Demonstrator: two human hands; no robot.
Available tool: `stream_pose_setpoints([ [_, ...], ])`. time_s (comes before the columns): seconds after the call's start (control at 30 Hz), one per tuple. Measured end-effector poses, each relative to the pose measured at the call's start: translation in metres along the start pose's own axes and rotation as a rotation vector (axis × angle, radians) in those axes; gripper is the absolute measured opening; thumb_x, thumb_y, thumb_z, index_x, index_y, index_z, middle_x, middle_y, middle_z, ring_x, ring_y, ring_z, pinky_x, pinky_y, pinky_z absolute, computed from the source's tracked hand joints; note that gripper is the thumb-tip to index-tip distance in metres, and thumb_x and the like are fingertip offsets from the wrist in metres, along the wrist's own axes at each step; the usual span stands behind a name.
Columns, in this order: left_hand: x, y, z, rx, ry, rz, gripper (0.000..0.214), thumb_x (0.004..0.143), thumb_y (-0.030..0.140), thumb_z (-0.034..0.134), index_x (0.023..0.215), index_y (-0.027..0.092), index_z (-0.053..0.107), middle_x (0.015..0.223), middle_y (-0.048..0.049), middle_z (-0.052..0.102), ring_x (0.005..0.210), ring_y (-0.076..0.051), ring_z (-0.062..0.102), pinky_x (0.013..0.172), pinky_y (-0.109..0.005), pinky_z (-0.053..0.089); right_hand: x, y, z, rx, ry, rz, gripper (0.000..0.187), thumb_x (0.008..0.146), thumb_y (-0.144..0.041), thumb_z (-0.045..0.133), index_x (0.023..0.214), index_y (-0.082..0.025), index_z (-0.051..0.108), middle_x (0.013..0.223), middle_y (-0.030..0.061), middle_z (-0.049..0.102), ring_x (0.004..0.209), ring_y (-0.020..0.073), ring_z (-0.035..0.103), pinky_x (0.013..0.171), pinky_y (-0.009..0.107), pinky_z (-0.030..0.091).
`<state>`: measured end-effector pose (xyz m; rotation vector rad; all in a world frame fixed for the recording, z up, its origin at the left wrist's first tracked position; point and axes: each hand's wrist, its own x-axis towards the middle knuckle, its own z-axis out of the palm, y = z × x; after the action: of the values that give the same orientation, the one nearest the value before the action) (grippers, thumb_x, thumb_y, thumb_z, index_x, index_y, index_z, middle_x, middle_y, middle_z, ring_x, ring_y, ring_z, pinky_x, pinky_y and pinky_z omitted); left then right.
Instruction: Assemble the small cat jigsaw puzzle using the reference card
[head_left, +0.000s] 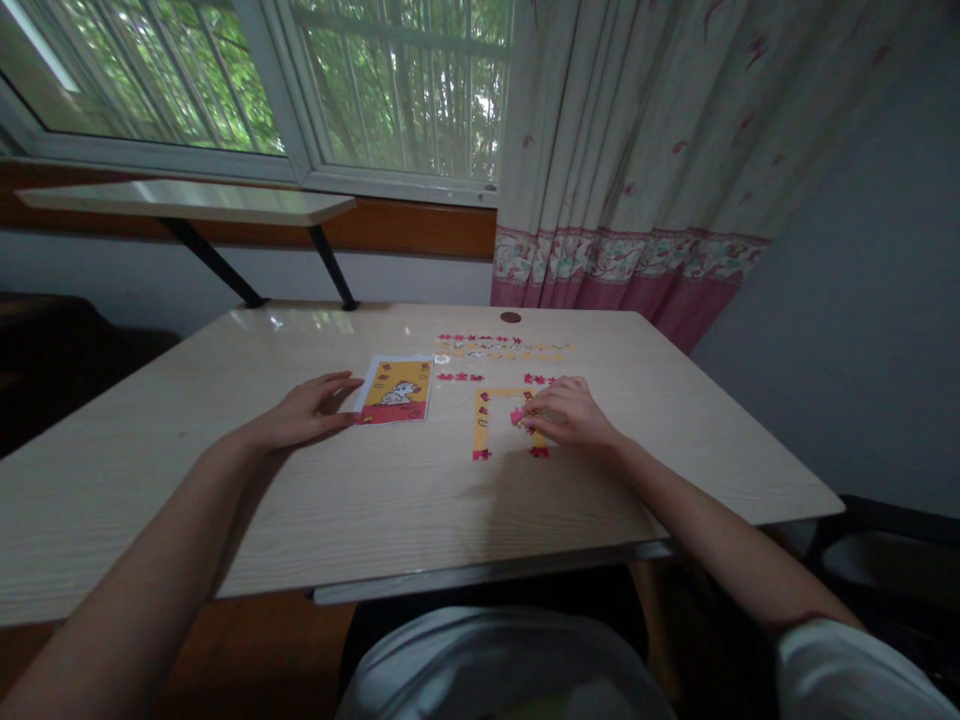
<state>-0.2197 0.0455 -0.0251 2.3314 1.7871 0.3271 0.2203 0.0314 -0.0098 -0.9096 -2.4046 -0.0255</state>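
Observation:
My left hand [311,408] lies flat on the table with its fingers stretched out, fingertips touching the left edge of a picture card [396,391] that shows a white animal on orange. My right hand [571,412] is curled over the right side of a partly joined orange puzzle frame [482,420], its fingers pinched on a small pink-and-orange puzzle piece [519,415]. A row of loose puzzle pieces [499,348] lies farther back, and short pink strips [460,377] sit between that row and the frame.
The light wooden table [390,500] reaches from my lap to the wall under a window. A small dark round cap [510,317] sits near its far edge. A flowered curtain [637,160] hangs at the right, and a shelf on black brackets [187,200] sticks out at the left.

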Motion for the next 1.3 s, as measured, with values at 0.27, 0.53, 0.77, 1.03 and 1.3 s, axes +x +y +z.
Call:
stream_pose_setpoints([
  [0.27,0.001,-0.002,0.002,0.008,0.027,0.020,0.083,0.070,0.069,0.044,0.131,0.013,0.049,0.142,-0.0167,0.040,0.128,-0.033,0.040,0.104,-0.043,0.034,-0.001,-0.005,-0.003,0.012,0.065,-0.017,0.027,0.084,-0.048,0.057,0.089,-0.025,0.070,0.087,0.0037,0.071,0.085,0.0185,0.059,0.084,0.036,0.031],
  [0.53,-0.001,0.005,0.000,-0.014,0.024,0.007,0.088,0.072,0.074,0.038,0.131,0.009,0.048,0.141,-0.0176,0.042,0.128,-0.031,0.040,0.106,-0.040,0.031,0.000,-0.015,0.002,0.143,0.094,0.015,0.026,0.082,-0.047,0.061,0.084,-0.022,0.069,0.085,0.0026,0.072,0.083,0.0169,0.061,0.083,0.034,0.032],
  [0.77,-0.001,0.006,0.000,-0.012,0.036,0.003,0.086,0.073,0.073,0.038,0.130,0.009,0.049,0.139,-0.0185,0.043,0.127,-0.033,0.041,0.105,-0.043,0.032,-0.003,-0.052,0.020,0.276,-0.089,0.029,0.020,0.082,-0.042,0.062,0.082,-0.024,0.069,0.082,0.0003,0.072,0.081,0.0157,0.062,0.080,0.031,0.034],
  [1.03,-0.001,0.008,-0.001,0.019,0.024,-0.013,0.084,0.071,0.073,0.039,0.130,0.013,0.049,0.142,-0.0159,0.041,0.127,-0.033,0.040,0.105,-0.044,0.033,-0.003,-0.061,0.026,0.230,-0.128,0.026,0.017,0.079,-0.040,0.067,0.080,-0.024,0.070,0.081,0.0000,0.071,0.080,0.0166,0.060,0.080,0.033,0.035],
  [1.3,0.000,0.005,0.001,0.031,0.028,0.001,0.090,0.071,0.075,0.038,0.131,0.009,0.049,0.141,-0.0187,0.041,0.127,-0.033,0.041,0.104,-0.041,0.034,-0.002,-0.064,0.022,0.225,-0.140,0.031,0.016,0.078,-0.039,0.068,0.080,-0.023,0.071,0.081,0.0011,0.071,0.081,0.0170,0.059,0.081,0.034,0.034],
])
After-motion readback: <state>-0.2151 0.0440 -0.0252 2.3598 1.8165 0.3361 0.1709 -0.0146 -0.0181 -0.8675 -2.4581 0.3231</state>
